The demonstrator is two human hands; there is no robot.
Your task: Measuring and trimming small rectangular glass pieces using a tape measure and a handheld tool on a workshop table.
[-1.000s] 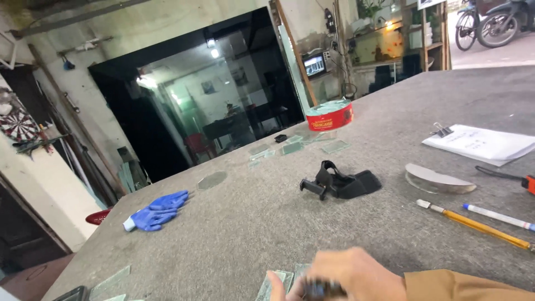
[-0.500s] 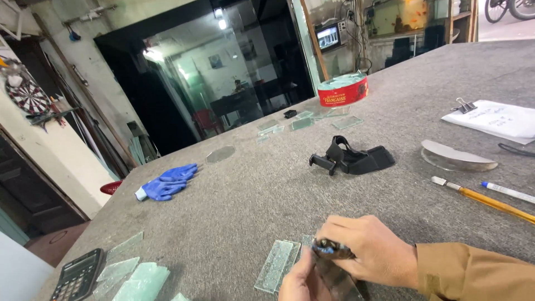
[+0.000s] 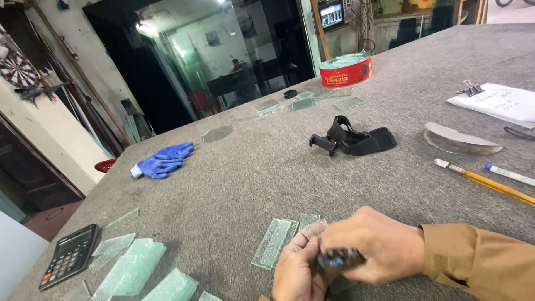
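At the bottom centre of the grey table, my right hand (image 3: 373, 245) is closed around a small dark tool with a blue tip (image 3: 340, 258). My left hand (image 3: 295, 267) is just under it and pinches a small clear glass piece (image 3: 313, 228) by its edge. The tool rests against that glass. A clear rectangular glass strip (image 3: 273, 242) lies flat on the table just left of my hands.
Several glass offcuts (image 3: 134, 267) and a black calculator (image 3: 69, 255) lie at the near left. Blue gloves (image 3: 163, 159), a black head strap (image 3: 354, 139), a red round tin (image 3: 345, 69), a yellow glass cutter (image 3: 485, 183), a pen (image 3: 510, 175), a curved glass piece (image 3: 460, 140) and clipped papers (image 3: 496, 101) sit farther out.
The view has tilted down toward the near edge, bringing the calculator and offcuts into sight. My left hand has come up under the right one, holding the glass piece.
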